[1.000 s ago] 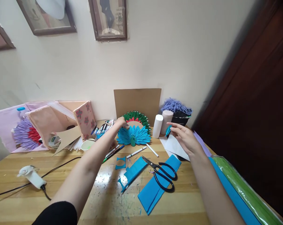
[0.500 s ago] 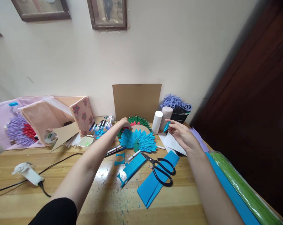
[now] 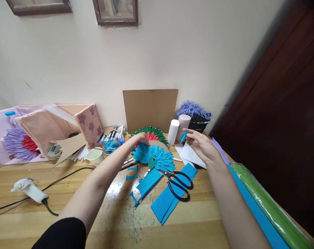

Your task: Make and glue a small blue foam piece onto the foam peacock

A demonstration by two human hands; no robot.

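Between the fingertips of my right hand point(image 3: 199, 143) is a small blue paper petal point(image 3: 184, 137), held up beside the white cylinders. My left hand point(image 3: 142, 139) rests at the upper left edge of a round cardboard piece point(image 3: 157, 143), whose lower part is covered by a fan of blue paper petals point(image 3: 162, 157) with a green oval at its base. Its fingertips are hidden behind the hand and the petals. Behind it lies a green and red petal flower point(image 3: 159, 134). Black-handled scissors point(image 3: 178, 182) lie on folded blue paper point(image 3: 165, 206), their blades toward the petals.
A white glue gun point(image 3: 32, 190) and its cable lie at the left. Near the wall are a small bowl point(image 3: 95, 156), a pink fabric box point(image 3: 88, 124), white cylinders point(image 3: 173, 132) and a cardboard sheet point(image 3: 150, 109). Green wrapped paper point(image 3: 266, 200) runs along the right edge.
The blue petal fan has shifted slightly, now covering part of a white marker and the scissor tips. My left hand has moved slightly right over the cardboard. My right hand still holds the petal.
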